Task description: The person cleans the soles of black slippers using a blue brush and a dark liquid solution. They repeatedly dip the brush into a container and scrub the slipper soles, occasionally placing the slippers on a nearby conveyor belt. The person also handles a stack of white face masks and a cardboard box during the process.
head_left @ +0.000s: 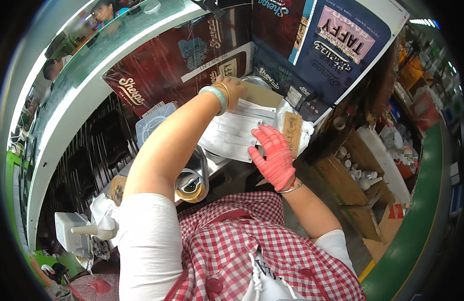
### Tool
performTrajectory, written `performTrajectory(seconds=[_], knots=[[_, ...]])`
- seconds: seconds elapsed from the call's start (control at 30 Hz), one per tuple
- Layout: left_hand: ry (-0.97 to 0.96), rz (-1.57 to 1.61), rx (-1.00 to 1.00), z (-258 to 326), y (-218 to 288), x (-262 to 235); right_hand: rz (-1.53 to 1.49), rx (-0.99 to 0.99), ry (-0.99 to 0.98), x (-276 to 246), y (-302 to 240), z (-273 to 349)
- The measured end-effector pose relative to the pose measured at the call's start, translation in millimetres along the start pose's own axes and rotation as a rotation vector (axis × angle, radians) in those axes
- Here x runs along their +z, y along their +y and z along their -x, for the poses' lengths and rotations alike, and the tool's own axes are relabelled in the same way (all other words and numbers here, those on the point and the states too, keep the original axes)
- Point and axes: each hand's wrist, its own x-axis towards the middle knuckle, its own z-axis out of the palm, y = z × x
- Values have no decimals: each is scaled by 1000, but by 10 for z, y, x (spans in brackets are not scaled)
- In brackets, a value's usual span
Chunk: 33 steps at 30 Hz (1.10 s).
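Note:
My left hand (234, 92), bare, with a pale green bangle and a gold one at the wrist, reaches to the far edge of some white sheets (226, 131). Its fingers are partly hidden, so I cannot make out a grip. Just beyond it lies a brown cardboard piece (262, 95). My right hand (273, 156) wears a pinkish-red glove and a silver bangle. Its fingers are spread at the right edge of the white sheets, holding nothing that I can see. A narrow brown cardboard strip with handwriting (292, 131) lies beside the right hand, on white crumpled material.
Printed dark red (156, 75) and blue (337, 50) panels stand behind the work spot. A clear plastic lid (154, 123) and a roll of tape (191, 188) lie at left. A white bottle (99, 231) stands lower left. An open carton with small bottles (360, 173) is at right.

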Motion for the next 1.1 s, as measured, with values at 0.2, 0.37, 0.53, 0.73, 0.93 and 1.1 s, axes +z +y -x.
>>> performTrajectory(seconds=[0.2, 0.37, 0.53, 0.73, 0.93, 1.1], knots=[[328, 303, 56, 619, -260, -356, 206, -43, -324, 228, 60, -122], [649, 727, 6, 1840, -580, -549, 128, -96, -200, 144, -134, -337], [1360, 1112, -409, 2505, -1073, -59, -169, -127, -35, 336, -349, -844], [986, 1517, -602, 2361, -1486, 757, -109, -63, -124, 733, -297, -1137], [442, 1925, -208, 1929, -1889, 1248, -54, -64, -185, 737, -395, -1000], [301, 2093, -264, 1720, -1932, 1377, -49, -25, -186, 547, -438, -931]])
